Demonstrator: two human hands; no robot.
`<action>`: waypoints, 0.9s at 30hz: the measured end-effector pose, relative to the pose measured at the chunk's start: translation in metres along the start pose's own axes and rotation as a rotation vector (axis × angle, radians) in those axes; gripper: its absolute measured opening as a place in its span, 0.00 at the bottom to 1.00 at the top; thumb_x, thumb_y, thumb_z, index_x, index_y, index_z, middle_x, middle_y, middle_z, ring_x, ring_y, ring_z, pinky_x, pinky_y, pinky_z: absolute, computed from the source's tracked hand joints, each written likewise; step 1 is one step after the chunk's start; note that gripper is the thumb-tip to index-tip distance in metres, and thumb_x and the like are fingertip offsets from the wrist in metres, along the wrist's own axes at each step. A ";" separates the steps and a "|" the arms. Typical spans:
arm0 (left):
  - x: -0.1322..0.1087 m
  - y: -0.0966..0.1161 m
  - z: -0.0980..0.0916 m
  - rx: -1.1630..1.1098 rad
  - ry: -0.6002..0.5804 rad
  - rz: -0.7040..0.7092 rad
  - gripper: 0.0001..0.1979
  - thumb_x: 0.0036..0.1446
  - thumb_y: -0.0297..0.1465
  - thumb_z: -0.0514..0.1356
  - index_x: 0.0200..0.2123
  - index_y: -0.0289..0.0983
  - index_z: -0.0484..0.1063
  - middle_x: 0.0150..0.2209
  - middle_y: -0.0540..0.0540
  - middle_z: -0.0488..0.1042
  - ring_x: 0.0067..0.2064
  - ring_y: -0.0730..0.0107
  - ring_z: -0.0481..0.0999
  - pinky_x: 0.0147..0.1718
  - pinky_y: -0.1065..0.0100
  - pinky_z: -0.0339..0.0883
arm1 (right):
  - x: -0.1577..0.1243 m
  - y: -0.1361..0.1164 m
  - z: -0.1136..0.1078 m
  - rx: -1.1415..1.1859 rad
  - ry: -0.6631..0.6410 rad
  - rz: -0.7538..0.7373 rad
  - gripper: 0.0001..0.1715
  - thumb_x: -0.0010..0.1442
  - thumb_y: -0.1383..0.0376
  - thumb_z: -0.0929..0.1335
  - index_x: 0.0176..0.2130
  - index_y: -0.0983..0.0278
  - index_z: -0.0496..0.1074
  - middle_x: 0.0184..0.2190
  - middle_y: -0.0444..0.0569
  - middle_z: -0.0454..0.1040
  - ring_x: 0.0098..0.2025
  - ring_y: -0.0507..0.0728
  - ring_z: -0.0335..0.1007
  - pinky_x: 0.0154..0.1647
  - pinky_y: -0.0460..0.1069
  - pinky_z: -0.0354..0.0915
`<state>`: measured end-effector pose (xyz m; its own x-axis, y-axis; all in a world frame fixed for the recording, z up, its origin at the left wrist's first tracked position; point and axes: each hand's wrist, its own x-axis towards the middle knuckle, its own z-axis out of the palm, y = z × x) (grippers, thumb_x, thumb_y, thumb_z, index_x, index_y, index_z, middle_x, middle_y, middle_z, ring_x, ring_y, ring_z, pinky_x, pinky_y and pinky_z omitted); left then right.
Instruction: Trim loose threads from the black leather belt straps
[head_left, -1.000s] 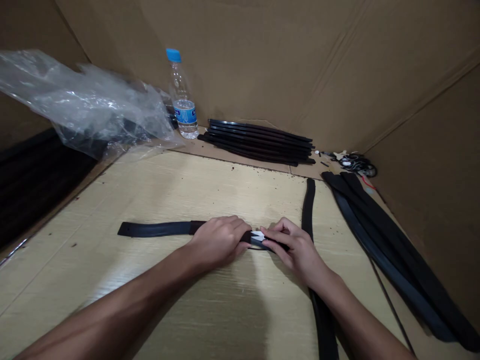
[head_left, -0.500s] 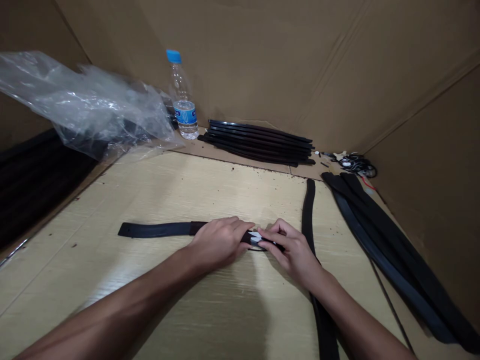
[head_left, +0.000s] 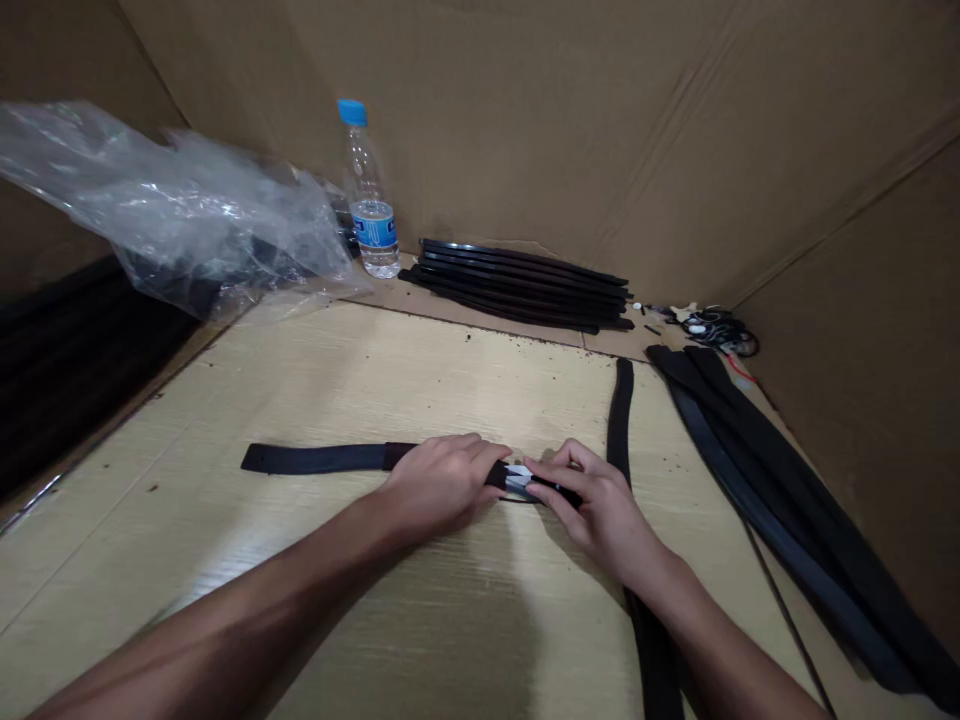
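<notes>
A flat black strap (head_left: 315, 459) lies crosswise on the pale board, with a dark brown sleeve-like band (head_left: 391, 456) around its middle. My left hand (head_left: 446, 475) is closed over this band and presses it down, hiding much of it. Just to the right, my right hand (head_left: 589, 500) pinches a small dark piece with pale pointed tips (head_left: 517, 476) between thumb and fingers. Those tips meet the strap's end by my left fingertips; their exact kind is too small to make out. A thin black line curves below them.
Another black strap (head_left: 619, 420) runs under my right forearm. More wide straps (head_left: 780, 520) lie at right. A stack of dark strips (head_left: 517, 285), a water bottle (head_left: 375, 225) and a clear plastic bag (head_left: 225, 215) line the back by the cardboard wall (head_left: 510, 120). Tangled cords (head_left: 724, 330) sit in the corner.
My right hand has shifted slightly to the right with the small piece, relative to my left hand. The whole view has moved a little; my left hand keeps its hold.
</notes>
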<state>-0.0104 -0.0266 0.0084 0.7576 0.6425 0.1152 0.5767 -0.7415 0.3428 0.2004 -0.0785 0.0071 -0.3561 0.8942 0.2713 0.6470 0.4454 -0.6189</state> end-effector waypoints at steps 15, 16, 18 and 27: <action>-0.001 0.002 0.001 -0.025 0.032 -0.028 0.17 0.57 0.34 0.60 0.49 0.36 0.69 0.38 0.43 0.78 0.38 0.59 0.78 0.34 0.63 0.71 | 0.005 0.003 0.009 0.063 0.036 -0.084 0.15 0.63 0.68 0.66 0.49 0.62 0.74 0.32 0.48 0.68 0.32 0.55 0.69 0.31 0.50 0.70; -0.001 0.002 0.001 -0.025 0.021 -0.028 0.17 0.57 0.34 0.60 0.49 0.36 0.69 0.38 0.43 0.78 0.38 0.59 0.78 0.34 0.63 0.71 | 0.005 0.003 0.009 0.060 0.028 -0.084 0.15 0.63 0.68 0.66 0.49 0.63 0.74 0.32 0.49 0.68 0.33 0.55 0.69 0.31 0.50 0.70; 0.000 0.002 0.000 -0.024 0.002 -0.022 0.17 0.57 0.34 0.60 0.49 0.36 0.69 0.39 0.42 0.78 0.39 0.58 0.78 0.35 0.62 0.72 | 0.004 0.002 0.006 0.050 0.006 -0.072 0.15 0.63 0.68 0.66 0.50 0.64 0.74 0.33 0.50 0.68 0.34 0.56 0.70 0.32 0.51 0.71; 0.000 0.000 -0.002 -0.020 -0.034 -0.026 0.19 0.57 0.33 0.60 0.51 0.34 0.67 0.42 0.40 0.78 0.42 0.57 0.78 0.38 0.60 0.72 | -0.001 0.008 -0.001 0.022 0.006 -0.054 0.18 0.63 0.68 0.66 0.53 0.57 0.72 0.34 0.49 0.70 0.35 0.56 0.71 0.35 0.51 0.71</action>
<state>-0.0111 -0.0262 0.0106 0.7525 0.6543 0.0743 0.5906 -0.7205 0.3635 0.2062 -0.0761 0.0028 -0.3855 0.8694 0.3091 0.6119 0.4916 -0.6195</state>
